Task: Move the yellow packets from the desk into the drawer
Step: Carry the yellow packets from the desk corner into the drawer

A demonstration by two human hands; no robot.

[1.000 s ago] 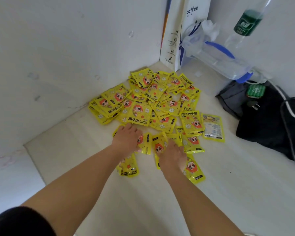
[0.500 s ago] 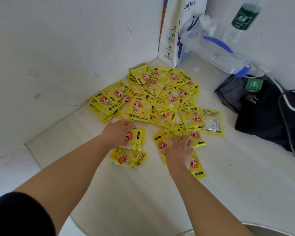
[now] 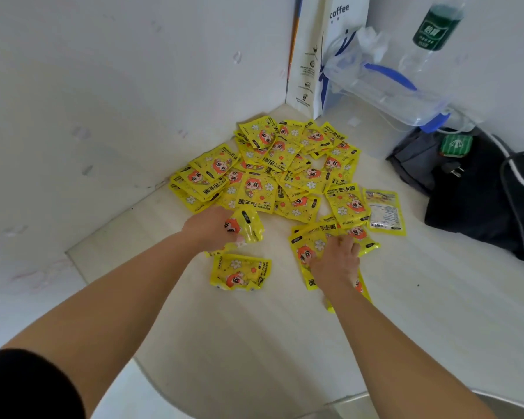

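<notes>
The job looked barely begun: the yellow packets [image 3: 270, 176] lay heaped mid-frame on the desk [image 3: 254, 343], and no drawer was in view. The left hand [image 3: 209, 228] gripped one crumpled packet [image 3: 246, 223] at the heap's near edge. The right hand [image 3: 336, 261] pressed flat, fingers spread, on loose packets [image 3: 307, 246].

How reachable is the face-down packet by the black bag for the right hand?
Likely yes. The right hand rests flat on packets just short of the face-down packet; nothing stands between them, only other flat packets. The black bag lies beyond it, apart.
</notes>
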